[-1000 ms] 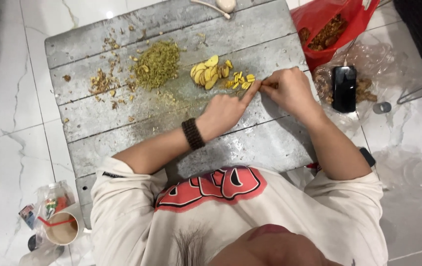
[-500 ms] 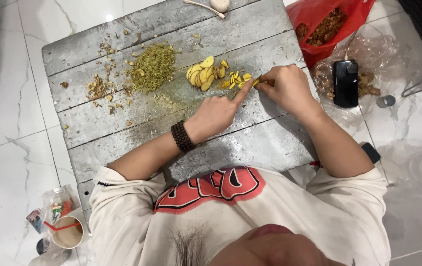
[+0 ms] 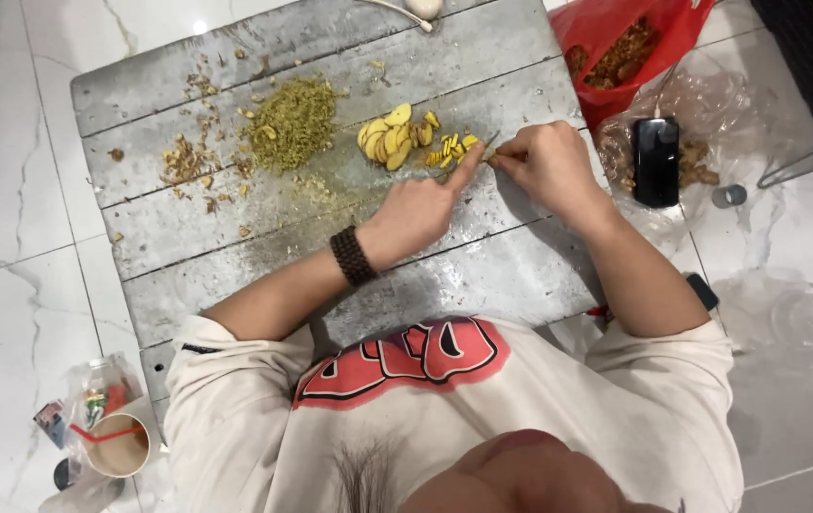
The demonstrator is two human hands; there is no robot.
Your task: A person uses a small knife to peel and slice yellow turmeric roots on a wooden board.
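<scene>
My right hand grips a small knife, its thin blade pointing left onto small yellow cut pieces. My left hand, with a dark braided band on its wrist, stretches its fingertips to those same pieces and pins one against the blade. A heap of larger yellow slices lies just left of them. All of it rests on a grey weathered wooden board. Further left on the board are a mound of finely chopped green-yellow bits and brownish scraps.
A red bag with brown pieces lies at the board's top right corner. Below it, a black phone rests on clear plastic, beside a small metal ring. A cup with a straw stands on the white marble floor, bottom left.
Both hands stay at the yellow pieces, with only small shifts of the knife and fingertips. The view has drifted slightly.
</scene>
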